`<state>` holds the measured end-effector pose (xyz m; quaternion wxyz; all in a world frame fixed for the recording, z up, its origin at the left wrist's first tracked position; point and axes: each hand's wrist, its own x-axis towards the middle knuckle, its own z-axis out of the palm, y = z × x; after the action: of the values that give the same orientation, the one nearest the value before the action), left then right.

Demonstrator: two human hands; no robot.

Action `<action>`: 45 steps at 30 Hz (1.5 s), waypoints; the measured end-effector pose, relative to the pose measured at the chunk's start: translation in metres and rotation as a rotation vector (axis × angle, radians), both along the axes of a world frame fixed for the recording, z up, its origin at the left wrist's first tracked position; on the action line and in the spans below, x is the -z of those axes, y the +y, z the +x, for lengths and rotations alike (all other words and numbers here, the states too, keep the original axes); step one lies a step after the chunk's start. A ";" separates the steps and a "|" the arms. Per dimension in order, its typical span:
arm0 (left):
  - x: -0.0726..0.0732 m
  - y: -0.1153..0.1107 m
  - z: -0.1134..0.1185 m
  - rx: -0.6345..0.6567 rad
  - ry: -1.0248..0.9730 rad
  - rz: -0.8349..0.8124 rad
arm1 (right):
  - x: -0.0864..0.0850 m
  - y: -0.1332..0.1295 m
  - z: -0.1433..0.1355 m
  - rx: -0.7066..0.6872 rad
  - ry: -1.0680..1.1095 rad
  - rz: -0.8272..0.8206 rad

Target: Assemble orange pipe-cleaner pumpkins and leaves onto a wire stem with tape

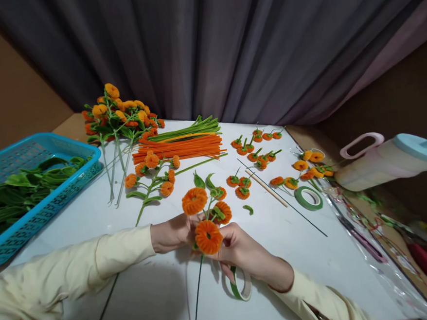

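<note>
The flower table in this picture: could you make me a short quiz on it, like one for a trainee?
1. True or false: the leaves in the blue basket are orange.
2. Which hand is nearer the tape roll just below the held orange flowers: (A) left or (B) right?
3. Fill in: the fuzzy sticks nearest the curtain are ____.

Key:
1. False; they are green.
2. B, the right hand.
3. Green.

Light pools on the white worktop [127,244], while the curtain [205,48] at 12 o'clock stays dim. Below the left hand [173,233], a soft shadow spreads toward 7 o'clock. Wide-angle distortion stretches the tumbler [375,166] at 3 o'clock; faint glare streaks clear plastic [381,282] at 4.
</note>
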<state>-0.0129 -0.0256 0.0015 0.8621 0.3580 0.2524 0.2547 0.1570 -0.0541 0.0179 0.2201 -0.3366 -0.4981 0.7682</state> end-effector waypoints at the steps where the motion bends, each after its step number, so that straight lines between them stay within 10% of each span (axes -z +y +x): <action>1: 0.000 0.000 0.000 0.017 0.000 -0.014 | 0.000 0.000 0.000 -0.005 0.024 -0.028; 29: -0.003 0.001 0.003 0.016 0.063 0.075 | 0.019 -0.004 -0.014 0.093 0.338 -0.299; 38: -0.040 0.024 -0.017 0.338 0.097 0.331 | 0.018 -0.008 -0.011 0.167 0.380 -0.231; 45: -0.057 0.018 -0.017 0.199 0.394 0.459 | 0.016 -0.009 -0.011 0.261 0.277 -0.164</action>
<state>-0.0300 -0.0077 0.0589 0.7138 0.6088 0.3143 0.1453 0.1456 -0.0634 0.0019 0.3560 -0.3063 -0.3511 0.8100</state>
